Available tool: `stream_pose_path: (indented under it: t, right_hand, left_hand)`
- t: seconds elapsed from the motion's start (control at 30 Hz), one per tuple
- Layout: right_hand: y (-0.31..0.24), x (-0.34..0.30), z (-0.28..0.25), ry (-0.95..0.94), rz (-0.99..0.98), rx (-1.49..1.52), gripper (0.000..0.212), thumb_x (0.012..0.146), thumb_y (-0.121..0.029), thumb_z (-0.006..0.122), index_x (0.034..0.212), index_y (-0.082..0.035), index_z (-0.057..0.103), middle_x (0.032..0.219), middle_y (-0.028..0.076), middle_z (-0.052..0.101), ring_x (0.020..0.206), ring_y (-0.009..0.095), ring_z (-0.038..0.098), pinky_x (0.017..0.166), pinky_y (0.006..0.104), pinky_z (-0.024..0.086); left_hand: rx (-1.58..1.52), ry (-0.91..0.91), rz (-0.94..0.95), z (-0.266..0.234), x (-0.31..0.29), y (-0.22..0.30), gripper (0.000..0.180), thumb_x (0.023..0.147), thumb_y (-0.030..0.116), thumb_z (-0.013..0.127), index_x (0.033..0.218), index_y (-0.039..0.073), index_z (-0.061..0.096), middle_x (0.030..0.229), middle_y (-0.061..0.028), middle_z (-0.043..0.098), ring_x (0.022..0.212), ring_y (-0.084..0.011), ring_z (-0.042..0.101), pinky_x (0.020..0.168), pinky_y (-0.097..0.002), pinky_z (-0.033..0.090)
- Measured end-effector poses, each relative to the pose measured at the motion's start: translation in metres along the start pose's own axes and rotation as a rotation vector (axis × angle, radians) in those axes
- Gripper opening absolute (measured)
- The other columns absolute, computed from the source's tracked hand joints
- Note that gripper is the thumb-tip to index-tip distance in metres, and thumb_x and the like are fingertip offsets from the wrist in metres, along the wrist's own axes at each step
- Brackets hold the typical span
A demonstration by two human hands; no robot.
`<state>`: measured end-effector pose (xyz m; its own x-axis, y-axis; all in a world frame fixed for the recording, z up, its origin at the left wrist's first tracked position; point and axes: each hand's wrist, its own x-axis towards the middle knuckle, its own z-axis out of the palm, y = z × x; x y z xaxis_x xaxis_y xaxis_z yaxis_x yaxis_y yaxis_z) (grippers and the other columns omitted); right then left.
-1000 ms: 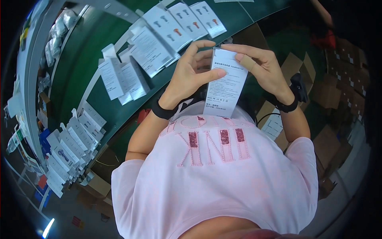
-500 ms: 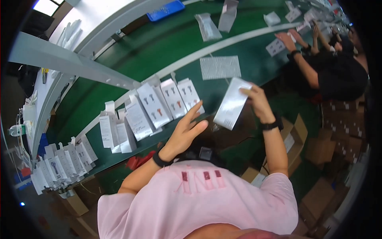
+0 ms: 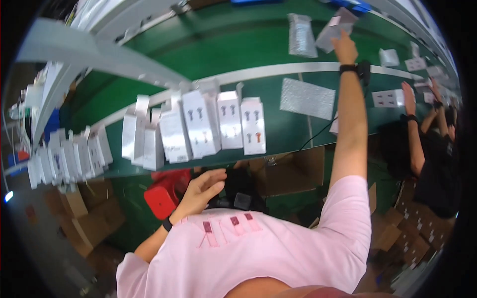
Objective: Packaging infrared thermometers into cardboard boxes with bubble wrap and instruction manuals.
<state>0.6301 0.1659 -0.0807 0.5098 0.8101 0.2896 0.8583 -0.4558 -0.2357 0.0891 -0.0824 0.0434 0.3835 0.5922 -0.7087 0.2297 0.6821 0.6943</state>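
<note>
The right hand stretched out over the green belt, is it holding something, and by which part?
The right hand holds a flat silvery pouch by its lower edge, far out over the green belt. The left hand is empty, near the chest.

long green conveyor table (image 3: 238, 44), grey metal rail (image 3: 99, 49), cardboard boxes (image 3: 84, 218) beneath
</note>
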Motion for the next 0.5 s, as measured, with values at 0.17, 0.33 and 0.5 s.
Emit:
stream_pose_path:
  t: [0.17,0.33,0.5]
  right_hand:
    - [-0.024,-0.008,-0.063,0.045,-0.084,-0.151,0.041,0.093,-0.044,0.050,0.104,-0.007,0.065,0.098,0.023,0.066,0.091,0.042,0.063,0.077,0.0497,0.051]
    - [-0.097,-0.128,-0.178,-0.275,-0.203,0.031,0.038,0.093,-0.038,0.056,0.101,-0.002,0.062,0.082,0.015,0.066,0.074,0.028,0.063,0.067,0.0378,0.048]
    - [-0.165,-0.180,-0.137,-1.027,-0.264,0.605,0.040,0.093,-0.039,0.057,0.087,0.000,0.064,0.062,-0.001,0.051,0.057,0.008,0.046,0.051,0.0238,0.038]
  left_hand:
    - [-0.124,0.099,0.006,-0.011,-0.010,-0.002,0.048,0.091,0.017,0.062,0.134,0.000,0.048,0.127,-0.0147,0.057,0.116,-0.0230,0.055,0.102,-0.0351,0.040]
    - [-0.093,0.043,0.200,-0.032,-0.004,0.011,0.047,0.090,0.012,0.063,0.134,-0.001,0.048,0.129,-0.0135,0.055,0.119,-0.0225,0.052,0.103,-0.0352,0.040]
    - [-0.212,-0.096,0.200,-0.026,0.007,0.025,0.068,0.090,0.024,0.065,0.144,0.000,0.032,0.139,-0.0212,0.044,0.123,-0.0278,0.049,0.103,-0.0373,0.040]
